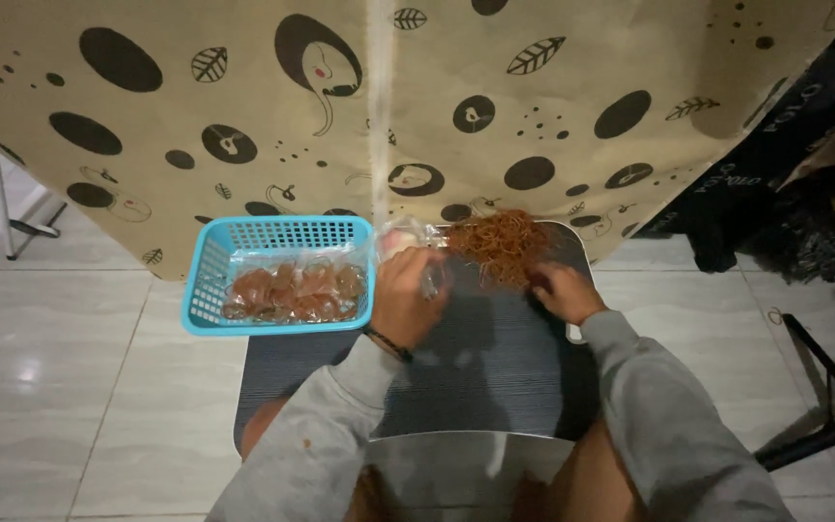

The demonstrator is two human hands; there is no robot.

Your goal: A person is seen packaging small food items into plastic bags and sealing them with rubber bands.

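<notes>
A heap of thin orange-brown rubber bands [501,244] lies at the far end of a dark striped pad [495,358]. My right hand [561,290] rests at the heap's near right edge, fingers pinching into the bands. My left hand [408,298] is closed around a small clear plastic bag [434,278] just left of the heap. Whether the bag holds bands is hard to tell. Both arms wear grey sleeves, and a dark band circles my left wrist.
A light blue plastic basket [207,280] stands at the pad's left, holding several clear bags of brownish bands [294,292]. A beige curtain with dark ovals and leaves [244,106] hangs behind. Pale floor tiles [60,367] surround; dark clothes [785,193] and a black stand [823,425] are right.
</notes>
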